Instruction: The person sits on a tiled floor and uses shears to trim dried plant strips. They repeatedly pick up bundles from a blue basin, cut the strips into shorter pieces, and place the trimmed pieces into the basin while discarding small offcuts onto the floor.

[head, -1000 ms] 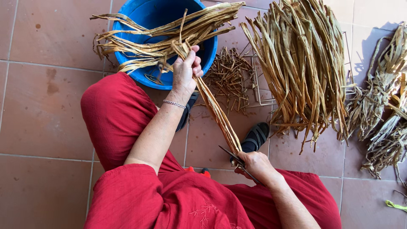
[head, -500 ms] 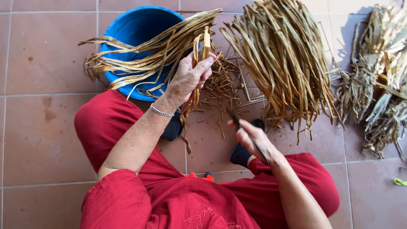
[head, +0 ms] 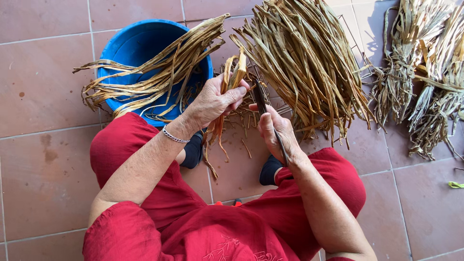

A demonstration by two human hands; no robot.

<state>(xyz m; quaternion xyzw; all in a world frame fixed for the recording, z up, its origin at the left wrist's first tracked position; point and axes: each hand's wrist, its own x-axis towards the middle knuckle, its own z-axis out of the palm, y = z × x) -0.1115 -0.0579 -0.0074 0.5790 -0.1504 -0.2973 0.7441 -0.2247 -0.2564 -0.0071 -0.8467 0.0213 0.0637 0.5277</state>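
Observation:
My left hand [head: 216, 100] grips a folded bunch of dried leaf strips [head: 231, 82], whose loose ends hang down between my knees. My right hand [head: 276, 131] is closed on a thin dark knife [head: 261, 99]; its blade points up toward the bunch, just right of my left fingers. A blue bucket [head: 130, 48] stands beyond my left knee with long dried strips [head: 159, 72] draped across its rim. A silver bracelet sits on my left wrist.
A large heap of dried leaves [head: 304, 63] lies on a wire rack ahead on the tiled floor. More tangled dried stalks [head: 425, 82] lie at the right. Short trimmings [head: 241, 113] are scattered between bucket and heap. A small green scrap [head: 455, 184] lies at the far right.
My left hand has drawn the strip bunch back from the bucket toward me. My right hand with the knife has risen from near my lap up beside the bunch.

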